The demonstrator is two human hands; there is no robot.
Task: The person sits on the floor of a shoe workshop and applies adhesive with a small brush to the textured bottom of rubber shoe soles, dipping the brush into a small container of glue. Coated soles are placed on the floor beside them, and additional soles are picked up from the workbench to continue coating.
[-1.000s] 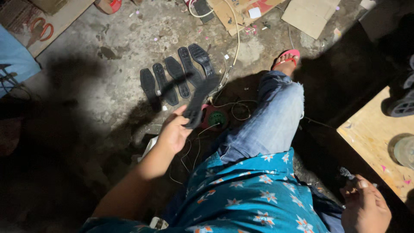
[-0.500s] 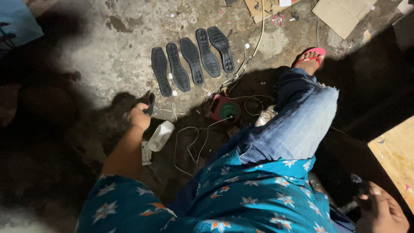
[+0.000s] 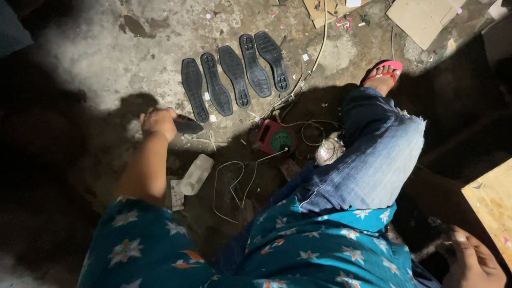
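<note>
A dark shoe sole point(image 3: 188, 126) is being gripped in the closed left hand point(image 3: 158, 121), its free end jutting out toward the row of five soles point(image 3: 234, 76) on the concrete floor point(image 3: 106, 58). The right hand point(image 3: 472, 261) is being kept low at the edge; its grip cannot be told.

Your left arm reaches out bare from its teal patterned sleeve, forearm running away from you toward the far left. Your left hand point(image 3: 158, 121) is closed in a fist, knuckles up, gripped around something dark. Your right hand point(image 3: 472, 261) sits low at the near right, close by your hip and partly in shadow, fingers loosely curled; whether it holds anything cannot be made out. Your right knee is bent up.
</note>
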